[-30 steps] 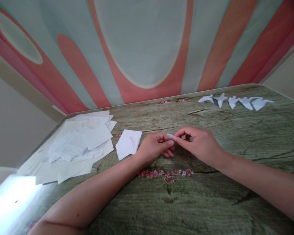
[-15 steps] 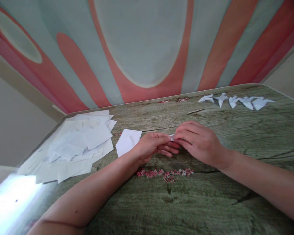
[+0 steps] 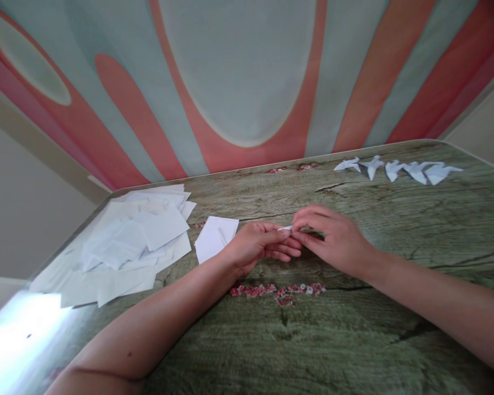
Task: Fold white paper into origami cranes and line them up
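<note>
Over the middle of the table my two hands meet at a small folded piece of white paper [image 3: 286, 227]. My left hand [image 3: 261, 244] pinches it between thumb and forefinger, the other fingers stretched out beneath. Thumb and fingertips of my right hand [image 3: 333, 236] close on its right end. Most of the paper is hidden by the fingers, so its shape cannot be made out. Just left of my left hand lies a small stack of white paper [image 3: 212, 236] with a thin strip on top. Several folded white paper birds [image 3: 415, 171] stand in a row at the far right.
A large loose pile of white paper sheets [image 3: 123, 247] covers the table's left side. The wood-patterned tabletop [image 3: 313, 340] bears printed pink flowers. Behind its far edge rises a red and pale-blue patterned wall [image 3: 247, 158].
My right hand's fingers have shifted and arched slightly, with a wider gap between thumb and forefinger. The folded paper has tilted a little. My left hand stays nearly in place.
</note>
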{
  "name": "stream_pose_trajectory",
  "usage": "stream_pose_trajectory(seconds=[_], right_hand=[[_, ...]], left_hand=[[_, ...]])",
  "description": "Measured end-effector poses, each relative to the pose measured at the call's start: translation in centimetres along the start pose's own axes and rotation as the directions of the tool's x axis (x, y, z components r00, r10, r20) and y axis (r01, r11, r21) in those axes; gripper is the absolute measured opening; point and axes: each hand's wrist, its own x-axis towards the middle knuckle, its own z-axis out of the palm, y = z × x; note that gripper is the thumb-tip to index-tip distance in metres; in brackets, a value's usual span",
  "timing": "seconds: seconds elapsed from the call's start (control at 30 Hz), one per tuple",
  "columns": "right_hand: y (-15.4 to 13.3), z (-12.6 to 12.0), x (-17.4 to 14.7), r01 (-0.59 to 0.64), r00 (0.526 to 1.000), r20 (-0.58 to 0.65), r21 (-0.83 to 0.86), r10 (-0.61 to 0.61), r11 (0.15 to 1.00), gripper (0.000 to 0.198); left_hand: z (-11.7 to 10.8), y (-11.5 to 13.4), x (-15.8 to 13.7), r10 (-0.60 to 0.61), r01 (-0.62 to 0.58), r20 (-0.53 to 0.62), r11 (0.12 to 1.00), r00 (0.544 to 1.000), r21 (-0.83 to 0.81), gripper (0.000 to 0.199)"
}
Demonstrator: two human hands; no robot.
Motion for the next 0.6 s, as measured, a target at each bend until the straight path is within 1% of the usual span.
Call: stream_pose_trajectory(seconds=[0.07,0.13,0.3,0.4,0.5,0.6], right_hand=[[-0.06,0.10,0.05,-0.061,0.998,0.007,0.035,0.060,0.998,0.004],[-0.06,0.15,0.08,-0.088,0.996,0.015,0.058,0.087,0.994,0.003],[0.23,0.07,0.10,-0.054,0.998,0.020,0.052,0.053,0.997,0.005],[0.25,0.04,0.06,-0.033,0.999,-0.001,0.055,0.033,0.998,0.006],[0.04,0.10,0.07,-0.062,0.998,-0.002,0.078,0.062,0.995,0.005],[-0.13,0.21,0.13,-0.100,0.995,-0.010,0.105,0.102,0.989,0.005]], left_hand=[[-0.09,-0.07,0.09,0.000,0.000,-0.003,1.000,1.000,0.010,0.017],[-0.13,-0.13,0.18,-0.002,0.002,-0.010,1.000,1.000,0.015,0.017],[-0.03,-0.19,0.22,-0.019,0.019,-0.039,1.000,0.999,-0.014,0.018],[0.03,-0.23,0.14,-0.012,0.012,-0.015,1.000,1.000,-0.025,0.021],[0.02,-0.33,0.12,-0.008,0.008,0.000,0.999,1.000,-0.033,0.021],[-0.01,-0.41,0.17,-0.004,0.003,-0.017,0.999,1.000,-0.041,0.020]])
